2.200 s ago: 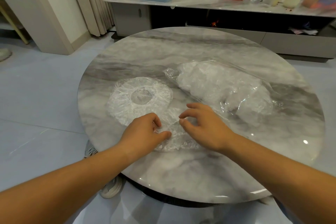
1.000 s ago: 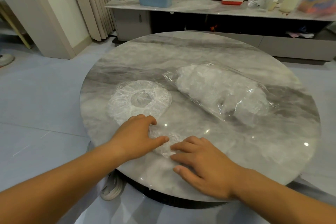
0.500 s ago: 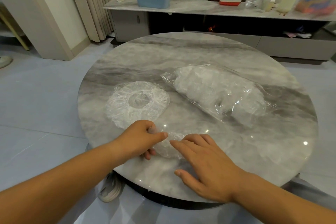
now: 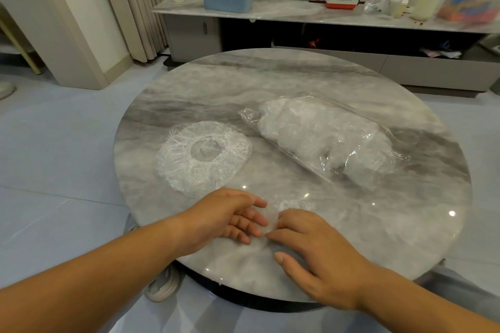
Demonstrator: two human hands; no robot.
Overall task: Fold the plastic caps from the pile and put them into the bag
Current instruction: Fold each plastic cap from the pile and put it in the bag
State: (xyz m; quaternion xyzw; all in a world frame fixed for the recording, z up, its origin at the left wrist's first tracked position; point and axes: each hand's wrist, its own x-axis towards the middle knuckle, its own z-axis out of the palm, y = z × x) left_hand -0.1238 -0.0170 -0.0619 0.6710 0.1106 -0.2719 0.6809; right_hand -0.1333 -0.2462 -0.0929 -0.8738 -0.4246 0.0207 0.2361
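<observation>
Fold nearly done: a couple of seconds back the cap (image 4: 271, 217) lay spread wide under both hands, now it's bunched into a small wad between them, and the hands have come in toward the near rim of the table (image 4: 243, 273)

Left hand (image 4: 227, 216): thumb on top, fingers curled under the wad's left edge, so it looks like a pinch, though the clear film is hard to read against the marble
Right hand (image 4: 311, 246): fingers laid out fairly straight, pressing the wad's right side down, thumb off to the near side and holding nothing

A bit of film still pokes out just beyond the right fingertips, so I'd say one more tuck before it's compact

Pile of caps (image 4: 203, 157): beyond and left of the grip, close to the left knuckles, hasn't moved
Bag (image 4: 324, 140): beyond and right of the grip, well apart, already stuffed, mouth end toward the pile, same spot as before

Next, as I read it: finish the tuck, carry the wad forward-right to the bag mouth; the film may spring open if the pinch slackens
</observation>
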